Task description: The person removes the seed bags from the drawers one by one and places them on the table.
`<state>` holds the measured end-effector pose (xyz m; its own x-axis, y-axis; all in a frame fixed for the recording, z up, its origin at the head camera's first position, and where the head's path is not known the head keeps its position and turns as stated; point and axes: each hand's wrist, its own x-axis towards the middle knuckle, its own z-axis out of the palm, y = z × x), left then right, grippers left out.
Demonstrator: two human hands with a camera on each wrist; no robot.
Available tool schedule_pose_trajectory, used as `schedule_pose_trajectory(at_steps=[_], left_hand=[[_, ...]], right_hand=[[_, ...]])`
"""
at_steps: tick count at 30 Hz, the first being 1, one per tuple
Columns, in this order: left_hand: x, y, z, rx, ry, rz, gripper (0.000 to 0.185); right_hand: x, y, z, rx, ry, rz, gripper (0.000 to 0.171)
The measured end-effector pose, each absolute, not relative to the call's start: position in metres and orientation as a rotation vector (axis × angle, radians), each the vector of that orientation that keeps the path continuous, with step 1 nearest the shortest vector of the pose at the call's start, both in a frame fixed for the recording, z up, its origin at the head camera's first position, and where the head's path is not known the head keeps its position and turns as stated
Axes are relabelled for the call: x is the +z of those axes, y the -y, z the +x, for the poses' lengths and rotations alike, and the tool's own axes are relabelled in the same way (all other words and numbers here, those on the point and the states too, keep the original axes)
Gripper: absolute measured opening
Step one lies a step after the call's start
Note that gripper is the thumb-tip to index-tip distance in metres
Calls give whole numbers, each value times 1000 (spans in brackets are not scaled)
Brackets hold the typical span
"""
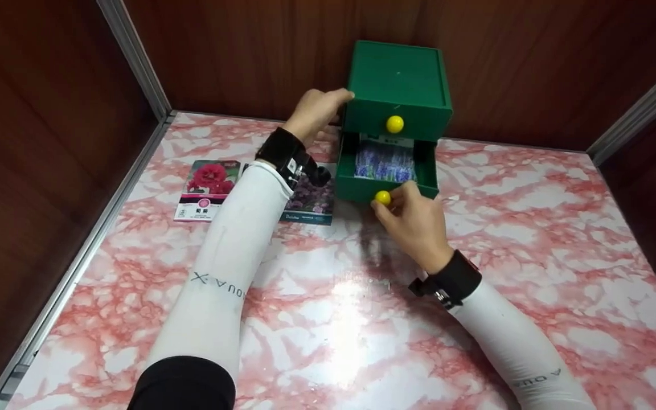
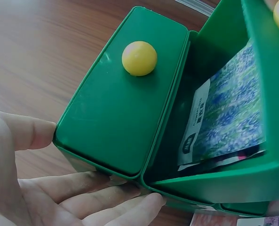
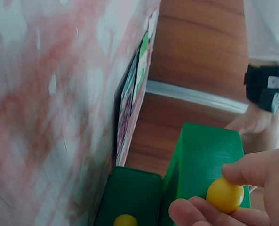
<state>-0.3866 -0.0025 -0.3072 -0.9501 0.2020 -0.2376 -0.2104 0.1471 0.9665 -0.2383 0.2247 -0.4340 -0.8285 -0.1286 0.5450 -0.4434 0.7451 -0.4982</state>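
A small green two-drawer box (image 1: 397, 80) stands against the back wall. Its upper drawer is closed, with a yellow knob (image 1: 394, 123) (image 2: 139, 58). The lower drawer (image 1: 386, 171) is pulled out and holds a blue-purple flower seed packet (image 1: 385, 160) (image 2: 228, 117). My left hand (image 1: 316, 111) braces the box's left side, thumb on the top corner and fingers (image 2: 97, 197) flat along the side. My right hand (image 1: 413, 219) pinches the lower drawer's yellow knob (image 1: 382, 197) (image 3: 225, 194) between thumb and fingers.
Two more seed packets lie on the pink marble table (image 1: 328, 319) left of the box: a red-flower one (image 1: 207, 189) and a purple-flower one (image 1: 311, 199) partly under my left wrist. Brown wooden walls with metal edging (image 1: 134, 57) close in the back and sides.
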Motion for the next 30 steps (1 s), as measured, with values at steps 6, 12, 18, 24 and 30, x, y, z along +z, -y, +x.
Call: schedule_pose_trajectory(at_steps=[6,12,18,24,30], left_hand=[[-307,5,-386,1881,-2098,7,67],[-309,8,-387,1892,-2070,-9,75],[-310,10,-388,1915,-2050,-13,75],[-311,12,-389,1911,-2054,-30,75],[-311,14,-389,1896,-2072,-12,75]], right_hand=[[-437,-223,-222,824,2467,461,32],[-439,-221,-211,783,2488,491,33],[-440,-219,-201,798,2533,475,33],[-442,-217,-194,767,2538,492,34],[-443,-217,-189,748,2534,497,36]])
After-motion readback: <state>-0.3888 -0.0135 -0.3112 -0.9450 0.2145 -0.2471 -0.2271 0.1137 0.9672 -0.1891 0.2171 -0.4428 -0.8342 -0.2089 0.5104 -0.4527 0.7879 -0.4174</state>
